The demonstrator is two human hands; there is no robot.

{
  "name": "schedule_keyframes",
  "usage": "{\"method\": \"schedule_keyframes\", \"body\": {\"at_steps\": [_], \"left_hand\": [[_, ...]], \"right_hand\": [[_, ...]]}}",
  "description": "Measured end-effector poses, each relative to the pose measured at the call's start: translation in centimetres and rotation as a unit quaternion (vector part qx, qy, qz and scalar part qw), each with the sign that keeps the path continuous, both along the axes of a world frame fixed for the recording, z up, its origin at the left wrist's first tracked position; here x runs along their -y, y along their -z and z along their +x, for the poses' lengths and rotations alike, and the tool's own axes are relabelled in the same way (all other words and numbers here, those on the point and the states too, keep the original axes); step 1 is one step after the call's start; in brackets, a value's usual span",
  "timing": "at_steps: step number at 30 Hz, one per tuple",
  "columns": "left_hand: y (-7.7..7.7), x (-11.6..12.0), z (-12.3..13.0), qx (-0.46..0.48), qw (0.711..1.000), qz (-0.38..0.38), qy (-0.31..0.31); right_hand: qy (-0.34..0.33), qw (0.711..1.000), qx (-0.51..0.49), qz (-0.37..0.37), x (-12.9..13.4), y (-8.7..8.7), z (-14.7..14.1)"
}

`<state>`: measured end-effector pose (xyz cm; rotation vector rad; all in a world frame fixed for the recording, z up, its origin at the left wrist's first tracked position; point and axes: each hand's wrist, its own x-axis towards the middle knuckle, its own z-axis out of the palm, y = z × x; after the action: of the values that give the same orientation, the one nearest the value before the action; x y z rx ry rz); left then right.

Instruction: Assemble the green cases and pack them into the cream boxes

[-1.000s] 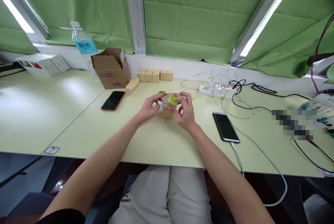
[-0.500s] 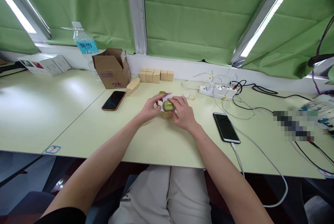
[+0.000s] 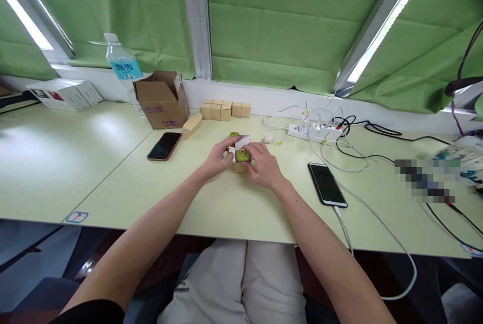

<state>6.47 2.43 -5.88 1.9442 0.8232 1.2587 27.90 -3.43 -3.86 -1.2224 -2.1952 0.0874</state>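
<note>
Between the fingers of my right hand [image 3: 264, 164] is a small glossy green object [image 3: 243, 156] with a pale ring-shaped part on its upper side; its exact kind is unclear. It sits at the mouth of a small cardboard box [image 3: 240, 168], whose white-lined flap [image 3: 242, 142] stands up behind it. My left hand [image 3: 219, 158] pinches the left side of this box at a white flap. Partly behind my left fingertips lies another green item [image 3: 234, 134]. Both hands hide much of the box.
Several small cardboard boxes [image 3: 216, 109] line the wall beside an open carton [image 3: 163, 102] and a bottle [image 3: 124, 62]. A phone [image 3: 164, 146] lies left, another phone [image 3: 327, 184] with a cable right. A power strip [image 3: 315, 133] with tangled cords is behind. Small pieces [image 3: 268, 139] lie nearby.
The green object has tilted and sunk slightly toward the box, so its pale ring now shows instead of its smooth face. My right hand has shifted slightly with it; my left hand stays put.
</note>
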Motion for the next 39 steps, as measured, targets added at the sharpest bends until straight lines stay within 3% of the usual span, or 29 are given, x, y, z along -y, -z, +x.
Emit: {"method": "schedule_keyframes", "body": {"at_steps": [13, 25, 28, 32, 35, 39], "left_hand": [[0.0, 0.5, 0.5, 0.011, 1.0, -0.006, 0.022], [-0.3, 0.8, 0.4, 0.039, 0.998, -0.048, 0.034], [-0.7, 0.8, 0.3, 0.067, 0.994, -0.071, 0.044], [-1.0, 1.0, 0.5, 0.078, 0.992, -0.09, 0.038], [-0.9, 1.3, 1.1, 0.076, 0.993, -0.079, 0.032], [-0.5, 1.8, 2.0, 0.07, 0.996, -0.057, 0.02]], "right_hand": [[0.07, 0.993, -0.057, 0.072, -0.5, 1.5, -1.2], [0.071, 0.985, -0.159, -0.012, -1.2, 1.6, -0.9], [0.045, 0.968, -0.247, -0.004, -1.4, 1.3, -0.5], [0.02, 0.918, -0.394, -0.04, -1.8, 1.1, -0.2], [0.028, 0.902, -0.423, -0.086, -2.1, 1.3, -0.3], [0.012, 0.903, -0.413, -0.114, -1.9, 1.7, -0.9]]}}
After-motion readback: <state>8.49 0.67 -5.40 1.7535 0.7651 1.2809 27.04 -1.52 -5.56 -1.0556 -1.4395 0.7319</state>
